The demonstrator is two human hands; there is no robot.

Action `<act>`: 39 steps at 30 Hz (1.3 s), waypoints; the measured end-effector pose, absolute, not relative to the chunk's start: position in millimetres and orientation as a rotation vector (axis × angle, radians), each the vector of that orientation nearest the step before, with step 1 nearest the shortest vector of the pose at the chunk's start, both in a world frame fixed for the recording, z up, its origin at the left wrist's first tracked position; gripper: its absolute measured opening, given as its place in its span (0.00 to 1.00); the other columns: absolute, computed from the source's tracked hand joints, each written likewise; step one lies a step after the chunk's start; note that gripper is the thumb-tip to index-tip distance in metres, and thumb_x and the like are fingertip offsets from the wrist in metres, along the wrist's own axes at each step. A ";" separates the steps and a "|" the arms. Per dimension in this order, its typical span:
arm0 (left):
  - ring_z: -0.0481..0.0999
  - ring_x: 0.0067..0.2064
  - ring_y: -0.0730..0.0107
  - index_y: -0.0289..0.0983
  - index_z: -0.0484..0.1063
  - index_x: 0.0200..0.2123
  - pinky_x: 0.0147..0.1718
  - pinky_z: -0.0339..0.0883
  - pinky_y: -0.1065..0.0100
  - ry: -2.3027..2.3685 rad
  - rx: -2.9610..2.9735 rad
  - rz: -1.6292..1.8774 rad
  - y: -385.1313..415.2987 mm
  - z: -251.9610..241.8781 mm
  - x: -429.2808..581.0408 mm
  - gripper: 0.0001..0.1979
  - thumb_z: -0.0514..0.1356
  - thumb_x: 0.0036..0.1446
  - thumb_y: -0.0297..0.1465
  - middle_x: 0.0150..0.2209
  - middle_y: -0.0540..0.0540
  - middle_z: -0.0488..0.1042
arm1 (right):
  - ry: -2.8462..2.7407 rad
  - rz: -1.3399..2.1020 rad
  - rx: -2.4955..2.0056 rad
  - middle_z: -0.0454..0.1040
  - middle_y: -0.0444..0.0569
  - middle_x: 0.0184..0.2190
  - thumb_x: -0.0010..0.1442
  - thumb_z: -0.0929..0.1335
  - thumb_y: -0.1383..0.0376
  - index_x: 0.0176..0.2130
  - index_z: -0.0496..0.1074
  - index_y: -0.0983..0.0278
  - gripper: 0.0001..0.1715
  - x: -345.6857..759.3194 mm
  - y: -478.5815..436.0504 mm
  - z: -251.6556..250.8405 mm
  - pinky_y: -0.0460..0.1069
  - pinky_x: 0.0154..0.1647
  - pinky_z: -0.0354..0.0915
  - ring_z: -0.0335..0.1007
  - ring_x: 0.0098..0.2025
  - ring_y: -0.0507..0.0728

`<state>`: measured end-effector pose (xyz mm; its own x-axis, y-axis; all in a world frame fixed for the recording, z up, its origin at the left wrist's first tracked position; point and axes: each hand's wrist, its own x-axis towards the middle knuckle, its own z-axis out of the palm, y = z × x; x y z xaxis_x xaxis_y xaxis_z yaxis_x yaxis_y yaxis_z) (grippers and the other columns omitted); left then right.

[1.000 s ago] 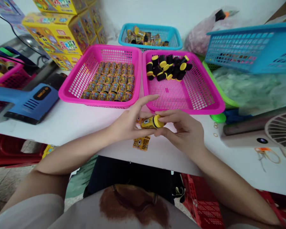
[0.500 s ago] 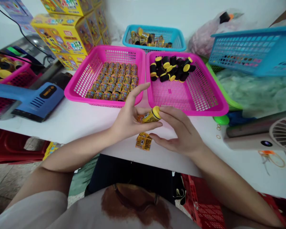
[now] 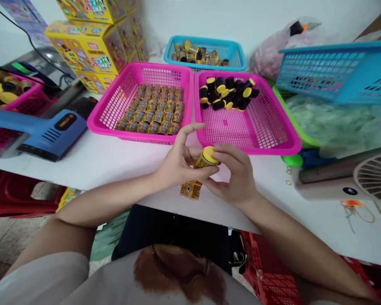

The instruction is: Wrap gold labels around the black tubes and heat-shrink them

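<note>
My left hand (image 3: 176, 163) grips a small yellow-capped tube (image 3: 205, 157) with a printed yellow label, its index finger raised. My right hand (image 3: 233, 176) meets it from the right, fingers curled over the cap. Both are just above the white table's (image 3: 108, 163) front edge. A few loose printed labels (image 3: 191, 189) lie on the table under my hands. Behind them stand two pink baskets: the left pink basket (image 3: 114, 103) holds rows of labelled tubes (image 3: 155, 112), the right pink basket (image 3: 266, 127) holds black tubes with yellow caps (image 3: 227, 92).
A blue basket (image 3: 231, 51) of mixed tubes stands at the back. Yellow printed boxes (image 3: 89, 51) are stacked at back left. A blue heat gun (image 3: 41, 133) lies left. A tilted blue basket (image 3: 333, 70), green plastic (image 3: 336, 118) and a small fan (image 3: 368, 176) fill the right.
The tube has tilted from lying sideways to more upright, cap up. My right hand has closed back onto it after opening below it.
</note>
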<state>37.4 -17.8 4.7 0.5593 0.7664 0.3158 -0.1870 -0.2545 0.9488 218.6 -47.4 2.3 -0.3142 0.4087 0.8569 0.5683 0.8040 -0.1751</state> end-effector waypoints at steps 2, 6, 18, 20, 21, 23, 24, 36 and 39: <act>0.85 0.33 0.63 0.47 0.38 0.71 0.34 0.81 0.62 0.466 1.552 0.939 -17.8 5.1 36.2 0.52 0.70 0.59 0.53 0.33 0.54 0.79 | -1.962 -0.204 -0.687 0.75 0.54 0.52 0.58 0.76 0.69 0.69 0.61 0.56 0.45 219.1 -49.8 4.9 0.61 0.53 0.79 0.76 0.54 0.64; 0.86 0.31 0.62 0.47 0.33 0.73 0.30 0.80 0.64 0.414 1.513 0.848 -17.1 2.2 33.5 0.59 0.69 0.56 0.58 0.31 0.53 0.81 | -2.002 -0.184 -0.646 0.75 0.52 0.49 0.60 0.75 0.67 0.67 0.63 0.55 0.40 219.4 -54.3 8.9 0.61 0.50 0.81 0.78 0.52 0.63; 0.87 0.34 0.61 0.44 0.29 0.73 0.34 0.80 0.66 0.101 1.339 0.637 -12.8 14.7 28.1 0.59 0.72 0.59 0.48 0.35 0.49 0.84 | -1.944 -0.034 -0.622 0.78 0.51 0.49 0.67 0.73 0.59 0.63 0.68 0.55 0.28 218.2 -65.6 8.1 0.56 0.52 0.83 0.81 0.54 0.60; 0.88 0.36 0.60 0.43 0.30 0.73 0.37 0.80 0.65 0.061 1.259 0.599 -13.2 16.1 27.9 0.59 0.73 0.58 0.44 0.35 0.50 0.84 | -1.962 -0.057 -0.618 0.78 0.54 0.49 0.64 0.75 0.62 0.64 0.68 0.61 0.33 219.3 -69.8 13.3 0.52 0.52 0.82 0.81 0.53 0.58; 0.88 0.36 0.60 0.43 0.30 0.73 0.37 0.80 0.66 0.047 1.227 0.593 -13.4 16.0 27.8 0.59 0.74 0.58 0.42 0.33 0.52 0.83 | -1.983 -0.083 -0.619 0.78 0.54 0.49 0.62 0.76 0.64 0.65 0.68 0.62 0.34 219.8 -71.5 16.3 0.50 0.52 0.82 0.81 0.52 0.58; 0.86 0.32 0.64 0.42 0.31 0.73 0.34 0.78 0.71 0.032 1.186 0.589 -13.5 14.6 27.8 0.59 0.74 0.58 0.39 0.29 0.55 0.82 | -2.021 -0.148 -0.621 0.79 0.53 0.48 0.62 0.76 0.66 0.66 0.67 0.63 0.36 220.5 -74.0 21.6 0.50 0.52 0.83 0.81 0.52 0.57; 0.85 0.29 0.66 0.42 0.31 0.73 0.31 0.75 0.73 0.030 1.179 0.584 -13.4 13.5 27.8 0.59 0.75 0.57 0.38 0.28 0.57 0.81 | -2.031 -0.178 -0.619 0.79 0.53 0.48 0.63 0.75 0.66 0.66 0.67 0.62 0.35 220.6 -74.7 23.5 0.51 0.52 0.83 0.81 0.52 0.57; 0.76 0.20 0.73 0.49 0.38 0.70 0.22 0.68 0.76 0.006 1.232 0.498 -5.4 -3.7 26.0 0.54 0.74 0.55 0.45 0.26 0.60 0.76 | -2.147 -0.172 -0.496 0.82 0.54 0.51 0.67 0.71 0.68 0.73 0.59 0.62 0.39 220.5 -70.1 23.7 0.56 0.57 0.81 0.79 0.57 0.60; 0.78 0.22 0.70 0.51 0.40 0.68 0.23 0.67 0.75 -0.071 1.215 0.483 -2.4 -11.4 28.7 0.52 0.74 0.54 0.47 0.24 0.61 0.74 | -2.144 -0.156 -0.495 0.82 0.53 0.51 0.67 0.72 0.67 0.73 0.58 0.62 0.41 217.7 -72.2 23.5 0.54 0.59 0.80 0.79 0.57 0.59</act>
<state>28.7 -2.4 -11.4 0.8971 0.3185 0.3062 -0.3934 0.2605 0.8817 217.7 -72.2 23.5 -0.5132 0.2903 0.8077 0.4042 0.9119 -0.0709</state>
